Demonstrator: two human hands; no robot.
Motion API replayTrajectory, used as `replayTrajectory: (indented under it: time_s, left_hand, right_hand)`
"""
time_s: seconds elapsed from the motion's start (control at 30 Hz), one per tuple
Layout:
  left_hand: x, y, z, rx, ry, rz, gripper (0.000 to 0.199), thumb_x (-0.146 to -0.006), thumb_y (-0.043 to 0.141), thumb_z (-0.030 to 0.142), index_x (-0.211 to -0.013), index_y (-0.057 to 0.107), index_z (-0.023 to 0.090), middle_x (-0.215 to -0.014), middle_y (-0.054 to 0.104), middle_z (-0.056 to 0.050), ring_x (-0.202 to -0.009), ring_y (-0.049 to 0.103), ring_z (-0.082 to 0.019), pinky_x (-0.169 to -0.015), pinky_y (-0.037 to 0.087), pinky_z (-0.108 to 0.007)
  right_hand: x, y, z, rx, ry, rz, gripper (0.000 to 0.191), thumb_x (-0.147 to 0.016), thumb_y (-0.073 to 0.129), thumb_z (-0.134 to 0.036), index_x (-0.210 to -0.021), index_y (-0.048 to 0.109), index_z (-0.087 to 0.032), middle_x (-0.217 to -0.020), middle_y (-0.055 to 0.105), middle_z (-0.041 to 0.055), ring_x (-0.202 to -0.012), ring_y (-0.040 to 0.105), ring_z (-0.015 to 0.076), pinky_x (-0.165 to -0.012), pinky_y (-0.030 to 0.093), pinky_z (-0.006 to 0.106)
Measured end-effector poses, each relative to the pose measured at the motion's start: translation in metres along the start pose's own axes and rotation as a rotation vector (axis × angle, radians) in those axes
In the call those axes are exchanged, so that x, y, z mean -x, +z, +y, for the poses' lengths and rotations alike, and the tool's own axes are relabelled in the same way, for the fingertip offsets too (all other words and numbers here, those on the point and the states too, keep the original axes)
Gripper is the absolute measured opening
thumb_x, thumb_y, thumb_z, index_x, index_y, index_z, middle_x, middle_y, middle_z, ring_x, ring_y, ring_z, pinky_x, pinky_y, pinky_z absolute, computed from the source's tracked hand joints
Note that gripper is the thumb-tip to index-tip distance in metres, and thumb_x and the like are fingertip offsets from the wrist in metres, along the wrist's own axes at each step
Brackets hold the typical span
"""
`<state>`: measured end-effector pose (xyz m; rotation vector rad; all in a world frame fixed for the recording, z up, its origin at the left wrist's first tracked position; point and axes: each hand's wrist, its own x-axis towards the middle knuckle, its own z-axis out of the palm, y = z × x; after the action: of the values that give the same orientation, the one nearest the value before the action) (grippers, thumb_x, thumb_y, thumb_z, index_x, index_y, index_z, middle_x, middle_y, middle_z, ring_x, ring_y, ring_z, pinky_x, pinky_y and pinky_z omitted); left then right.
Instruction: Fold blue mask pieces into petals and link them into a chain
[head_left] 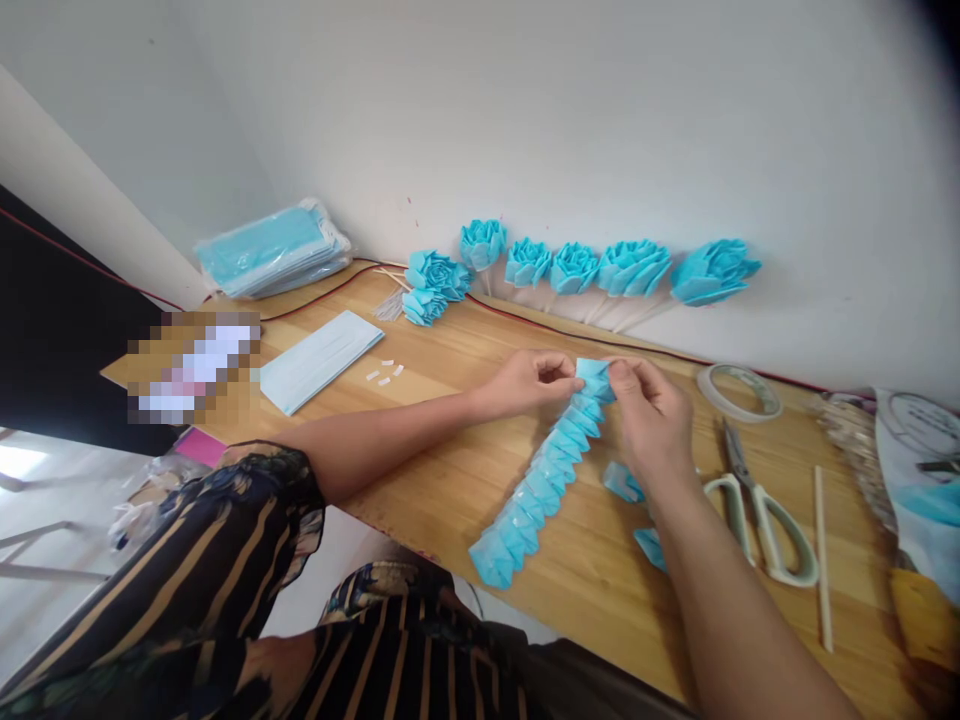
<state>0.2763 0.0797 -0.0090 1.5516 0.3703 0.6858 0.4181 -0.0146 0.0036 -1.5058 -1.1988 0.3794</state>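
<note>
A long blue strip of folded, overlapping pieces (541, 488) slants across the wooden table, its near end by the front edge. Its far end is pinched between my left hand (536, 382) on one side and my right hand (651, 405) on the other. Both hands have thumb and fingers closed on the top folds. Beneath my right wrist lie loose blue folded pieces (624, 482), partly covered by the forearm. Scissors (750, 500) with pale handles lie to the right of that arm.
Blue flowers (576, 268) on sticks lean along the wall. More flowers (427, 288) lie left of them. A bagged stack of face masks (266, 250), a flat mask stack (322, 360) and small white scraps (385, 372) are left. A tape roll (739, 392), stick (823, 560) and plastic bag (919, 470) are right.
</note>
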Motion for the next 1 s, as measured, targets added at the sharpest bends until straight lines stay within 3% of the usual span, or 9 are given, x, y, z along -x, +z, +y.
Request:
replayTrajectory:
  time_s: [0.13,0.3,0.6,0.77,0.87,1.0]
  left_hand:
    - [0.002,0.0,0.003,0.023,0.002,-0.044,0.049,-0.077,0.066,0.06,-0.071,0.055,0.013,-0.068,0.053,0.001,-0.066,0.048,-0.009,-0.066,0.038,-0.026]
    - [0.002,-0.002,0.002,0.085,0.044,-0.001,0.049,-0.079,0.064,0.061,-0.083,0.058,0.013,-0.072,0.055,0.001,-0.069,0.051,-0.01,-0.07,0.042,-0.027]
    - [0.0,-0.002,-0.002,0.068,0.051,0.006,0.045,-0.08,0.065,0.056,-0.077,0.058,0.012,-0.069,0.055,0.001,-0.068,0.051,-0.009,-0.069,0.041,-0.026]
    - [-0.002,-0.007,-0.006,0.073,0.038,0.078,0.041,-0.081,0.066,0.052,-0.078,0.057,0.012,-0.068,0.055,0.002,-0.066,0.052,-0.008,-0.067,0.041,-0.025]
    - [-0.005,-0.01,-0.01,0.079,0.017,0.14,0.039,-0.081,0.065,0.05,-0.075,0.055,0.013,-0.066,0.055,0.002,-0.065,0.052,-0.008,-0.067,0.042,-0.024]
    - [-0.007,-0.012,-0.013,0.102,0.017,0.17,0.037,-0.082,0.064,0.049,-0.076,0.054,0.013,-0.066,0.055,0.002,-0.064,0.053,-0.008,-0.067,0.043,-0.024]
  right_hand:
    - [0.001,0.001,-0.001,0.058,0.019,0.033,0.027,-0.086,0.062,-0.047,-0.077,0.064,-0.022,-0.059,0.05,-0.0041,-0.056,0.043,0.0135,-0.055,0.035,0.028]
    - [0.004,0.003,-0.002,0.125,-0.032,0.019,0.028,-0.086,0.061,-0.044,-0.07,0.061,-0.022,-0.057,0.051,-0.0041,-0.055,0.043,0.0125,-0.055,0.035,0.028]
    - [0.005,0.004,-0.006,0.208,-0.097,0.058,0.036,-0.089,0.056,-0.041,-0.06,0.05,-0.021,-0.05,0.038,-0.0056,-0.05,0.036,0.0111,-0.051,0.03,0.027]
    - [0.002,0.004,0.002,0.057,-0.02,0.021,0.04,-0.093,0.048,-0.052,-0.07,0.06,-0.021,-0.064,0.056,-0.0016,-0.062,0.052,0.0148,-0.061,0.041,0.029]
    - [0.001,0.004,0.003,0.016,0.014,-0.016,0.042,-0.093,0.048,-0.055,-0.07,0.06,-0.022,-0.065,0.057,-0.0008,-0.064,0.054,0.016,-0.063,0.044,0.03]
    - [0.001,0.005,0.001,-0.002,0.061,-0.076,0.027,-0.086,0.06,-0.047,-0.078,0.066,-0.022,-0.068,0.06,-0.0017,-0.064,0.056,0.0151,-0.063,0.045,0.028]
